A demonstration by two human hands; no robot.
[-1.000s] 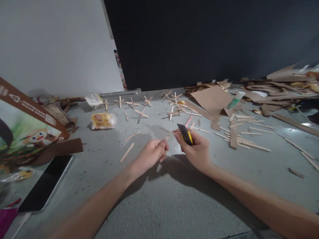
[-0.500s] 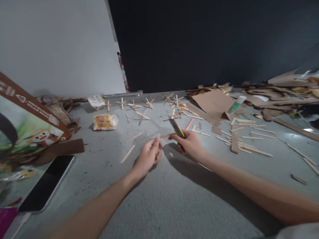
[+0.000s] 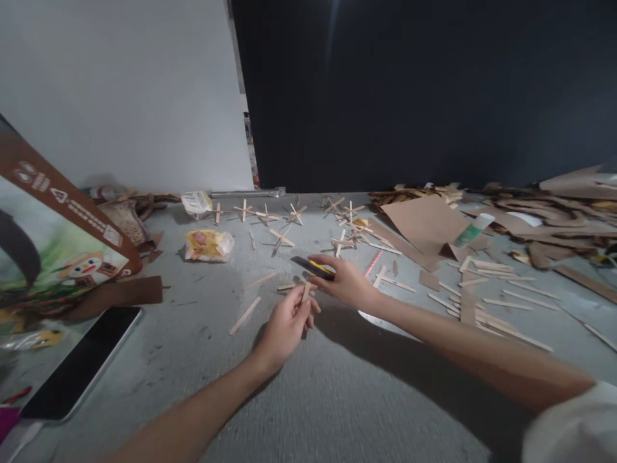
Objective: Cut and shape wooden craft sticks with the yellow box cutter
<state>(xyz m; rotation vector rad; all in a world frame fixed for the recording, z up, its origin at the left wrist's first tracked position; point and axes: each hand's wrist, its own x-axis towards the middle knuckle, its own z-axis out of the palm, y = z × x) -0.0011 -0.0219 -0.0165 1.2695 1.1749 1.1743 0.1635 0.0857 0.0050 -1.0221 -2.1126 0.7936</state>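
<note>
My left hand (image 3: pixel 288 321) is closed on a short wooden craft stick (image 3: pixel 305 292) that points up from my fingers. My right hand (image 3: pixel 345 281) reaches forward and grips a black and yellow utility knife (image 3: pixel 313 267), its tip pointing left, low over the grey floor. A loose stick (image 3: pixel 287 287) lies just under and left of the knife. Two more loose sticks (image 3: pixel 244 315) lie to the left of my hands.
Glued stick crosses (image 3: pixel 282 236) are scattered farther back. Cardboard sheets (image 3: pixel 424 222), a green glue tube (image 3: pixel 473 229) and several sticks (image 3: pixel 491 302) lie at the right. A printed box (image 3: pixel 53 251), a phone (image 3: pixel 80 363) and a snack packet (image 3: pixel 209 245) sit at the left.
My right hand has reached forward and left, with the knife tipped from upright to nearly flat. My left hand dropped lower with its stick. The camera view tilted up.
</note>
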